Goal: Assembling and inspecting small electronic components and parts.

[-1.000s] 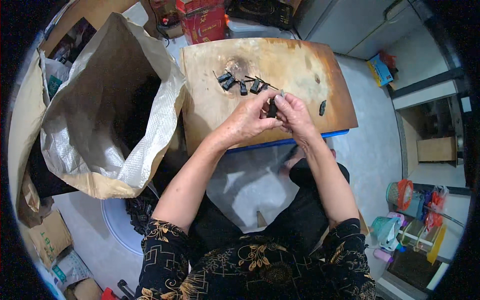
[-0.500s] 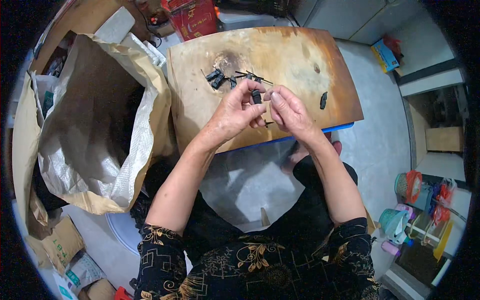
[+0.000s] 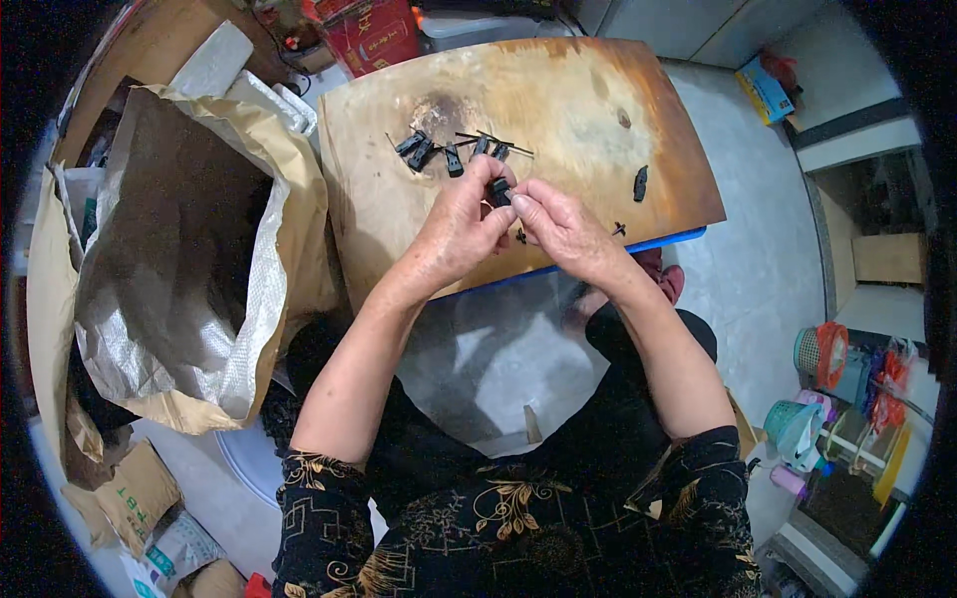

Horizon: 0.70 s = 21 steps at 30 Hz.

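Over the near side of the wooden tabletop (image 3: 384, 209), my left hand (image 3: 459, 231) is closed around a small black plastic part (image 3: 500, 192). My right hand (image 3: 570, 231) is pinched at the part's right side, its fingertips touching it. Whatever lies between those fingertips is too small to make out. Just beyond the hands lie several similar black parts (image 3: 420, 152) and some thin black sticks (image 3: 506, 144). One more black part (image 3: 640, 183) sits alone to the right. Two tiny cross-shaped black pieces, one by my right wrist (image 3: 619, 229), the other under my hands (image 3: 520, 236), rest near the front edge.
A large open woven sack (image 3: 299, 214) with a pale lining stands close on the left. Behind the table is a red box (image 3: 374, 38). Baskets and bags (image 3: 797, 429) crowd the right side. Packed bags (image 3: 135, 493) lie on the floor at lower left.
My right fingertips have come in to meet the black part, which has tilted in my left hand. The view has shifted slightly, and a cross-shaped piece now shows beside my right wrist.
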Motion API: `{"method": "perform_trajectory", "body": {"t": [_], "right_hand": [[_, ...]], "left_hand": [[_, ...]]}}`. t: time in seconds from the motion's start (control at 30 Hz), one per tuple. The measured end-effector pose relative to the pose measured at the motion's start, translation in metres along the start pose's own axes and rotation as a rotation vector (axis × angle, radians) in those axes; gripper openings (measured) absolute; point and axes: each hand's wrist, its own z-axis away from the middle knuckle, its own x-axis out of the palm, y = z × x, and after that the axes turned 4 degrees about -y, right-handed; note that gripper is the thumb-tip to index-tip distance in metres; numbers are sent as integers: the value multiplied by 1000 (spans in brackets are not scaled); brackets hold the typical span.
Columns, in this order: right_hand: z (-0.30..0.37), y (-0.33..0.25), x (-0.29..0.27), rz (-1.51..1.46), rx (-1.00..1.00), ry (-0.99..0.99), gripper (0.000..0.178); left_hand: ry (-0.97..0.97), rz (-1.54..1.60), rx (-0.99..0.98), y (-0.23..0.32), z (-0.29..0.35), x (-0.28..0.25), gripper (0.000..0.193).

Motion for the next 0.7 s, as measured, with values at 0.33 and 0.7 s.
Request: {"method": "perform_trajectory", "body": {"t": [0.33, 0.7], "right_hand": [[-16, 13, 19, 100, -131, 125, 18], [-19, 2, 9, -226, -50, 105, 21]], "left_hand": [[258, -428, 165, -16, 0, 2, 25], [221, 394, 122, 4, 0, -11, 23]]}}
